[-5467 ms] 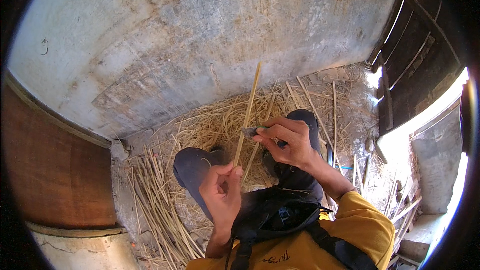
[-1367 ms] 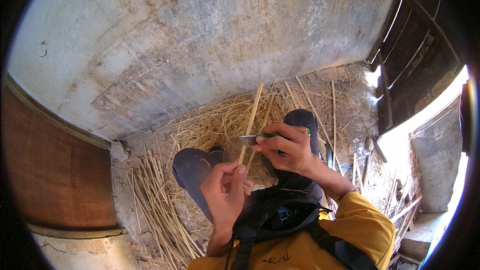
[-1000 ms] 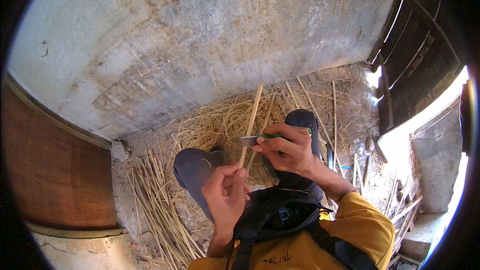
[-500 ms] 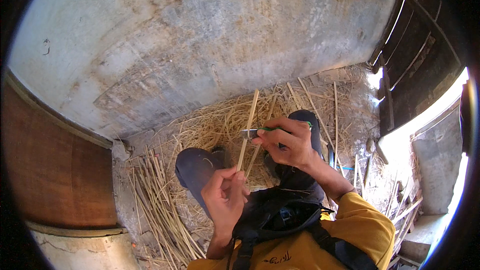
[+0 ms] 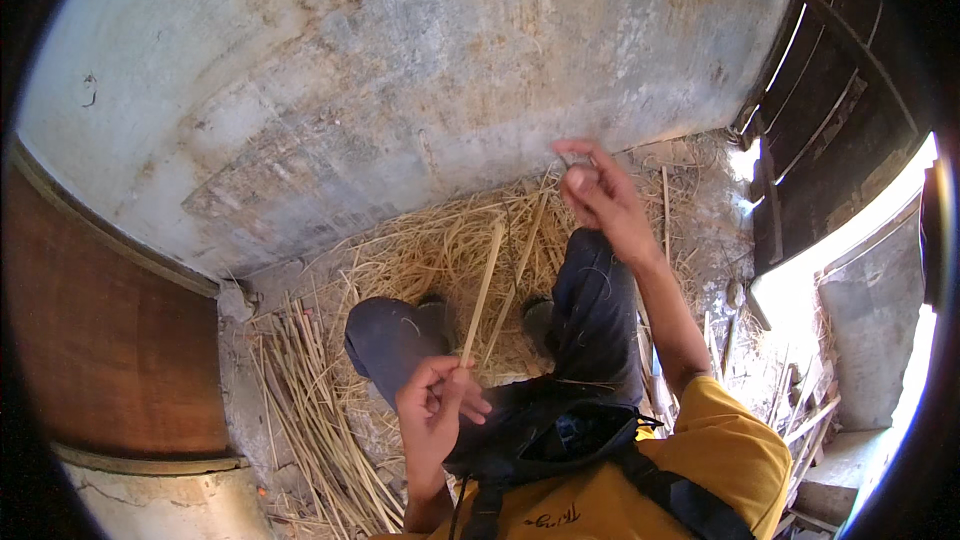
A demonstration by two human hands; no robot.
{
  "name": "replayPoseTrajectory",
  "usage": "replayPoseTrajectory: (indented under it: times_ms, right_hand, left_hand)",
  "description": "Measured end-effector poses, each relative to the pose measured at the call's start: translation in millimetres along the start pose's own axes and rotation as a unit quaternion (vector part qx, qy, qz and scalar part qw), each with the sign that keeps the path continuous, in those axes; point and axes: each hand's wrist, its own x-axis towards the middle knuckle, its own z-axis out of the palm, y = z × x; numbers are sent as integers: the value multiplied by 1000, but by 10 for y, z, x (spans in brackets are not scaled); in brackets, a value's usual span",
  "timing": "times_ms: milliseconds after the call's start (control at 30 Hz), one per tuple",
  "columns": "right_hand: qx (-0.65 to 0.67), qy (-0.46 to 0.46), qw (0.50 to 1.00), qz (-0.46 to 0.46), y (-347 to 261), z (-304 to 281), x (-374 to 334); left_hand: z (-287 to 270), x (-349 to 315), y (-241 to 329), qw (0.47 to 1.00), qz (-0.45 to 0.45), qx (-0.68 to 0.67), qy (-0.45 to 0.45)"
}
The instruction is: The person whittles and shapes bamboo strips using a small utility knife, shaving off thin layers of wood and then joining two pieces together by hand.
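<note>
- Nearest, at the lower edge, the person's yellow shirt (image 5: pixel 610 505) is crossed by a black strap, and a black bag (image 5: pixel 500 432) lies across the lap.
- Just left of the bag, the left hand (image 5: pixel 432 410) has its thumb and forefinger closed together on the near end of a pale, narrow strip (image 5: pixel 483 288); its other fingers are loosely bent.
- That strip rises from the pinch, leaning slightly right toward its far end, in the space between the two knees.
- On the floor at the near left, a loose bundle of long thin strips (image 5: pixel 325 420) runs roughly near to far.
- More strips and sticks (image 5: pixel 805 425) lie in disorder at the near right.
- The legs, in dark trousers (image 5: pixel 598 315), are bent and parted, with dark shoes (image 5: pixel 538 323) set among scraps.
- Farther off, the right hand (image 5: pixel 615 205) is raised beyond the right knee, well apart from the strip. Its fingers are bent and partly blurred; I cannot tell how far they are closed or whether they hold anything.
- Beyond the shoes, a tangled heap of straw-coloured shavings (image 5: pixel 425 245) spreads along the foot of the wall.
- Farthest, the stained grey wall (image 5: pixel 440 60) fills the background, between a brown panel (image 5: pixel 120 330) at left and dark boards (image 5: pixel 840 90) at right.
</note>
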Motion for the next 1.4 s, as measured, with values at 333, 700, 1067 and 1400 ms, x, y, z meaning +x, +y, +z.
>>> replayPoseTrajectory:
  times_ms: [333, 700, 1067, 1400]
  right_hand:
    - [8, -90, 995, 49, -67, 368, -164]
    - [-30, -111, 993, 29, -101, 310, -118]
    - [110, 63, 991, 33, 37, -105, -38]
    - [180, 144, 970, 83, 293, 407, -461]
  left_hand:
    - [26, 37, 58, 998, -18, 0, -55]
    - [-21, 69, 19, 995, 3, 64, -72]
    - [-649, 91, 253, 909, 299, 243, 158]
    - [-80, 577, 65, 975, 221, -21, -7]
